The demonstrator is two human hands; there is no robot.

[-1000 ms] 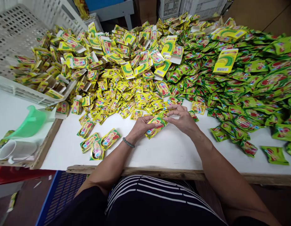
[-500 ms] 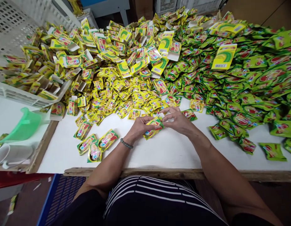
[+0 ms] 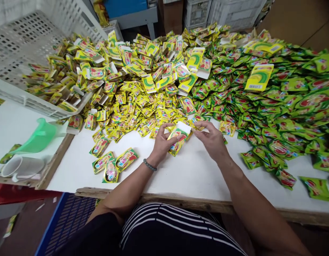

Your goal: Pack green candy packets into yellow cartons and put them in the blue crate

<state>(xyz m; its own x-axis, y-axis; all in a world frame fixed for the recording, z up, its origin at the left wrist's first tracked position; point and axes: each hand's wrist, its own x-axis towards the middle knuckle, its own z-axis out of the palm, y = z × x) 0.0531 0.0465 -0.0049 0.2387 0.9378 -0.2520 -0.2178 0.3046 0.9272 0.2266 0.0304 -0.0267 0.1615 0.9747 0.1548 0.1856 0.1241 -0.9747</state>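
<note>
My left hand (image 3: pixel 161 144) grips a foil sachet packet (image 3: pixel 177 139) with a white card flap showing at its top edge. My right hand (image 3: pixel 211 138) hovers just right of that packet, fingers apart and holding nothing, close to a sachet (image 3: pixel 198 119) at the foot of the heap. A large heap of yellow foil sachets (image 3: pixel 138 106) lies beyond my hands. Greener sachets (image 3: pixel 284 113) spread across the right side. Several sachets (image 3: pixel 111 165) lie apart near my left wrist. A yellow-green card sleeve (image 3: pixel 259 77) rests on the green sachets.
The sachets lie on a white table (image 3: pixel 191 177) with a wooden front edge (image 3: pixel 154 197). At left stand a white perforated crate (image 3: pixel 28 42), a green plastic scoop (image 3: pixel 39 137) and a white mug (image 3: pixel 22 167). More crates (image 3: pixel 233 12) stand behind the table.
My right hand has moved right, off the packet, and my left hand has lifted the packet's end, so its white flap shows. The camera view has shifted slightly.
</note>
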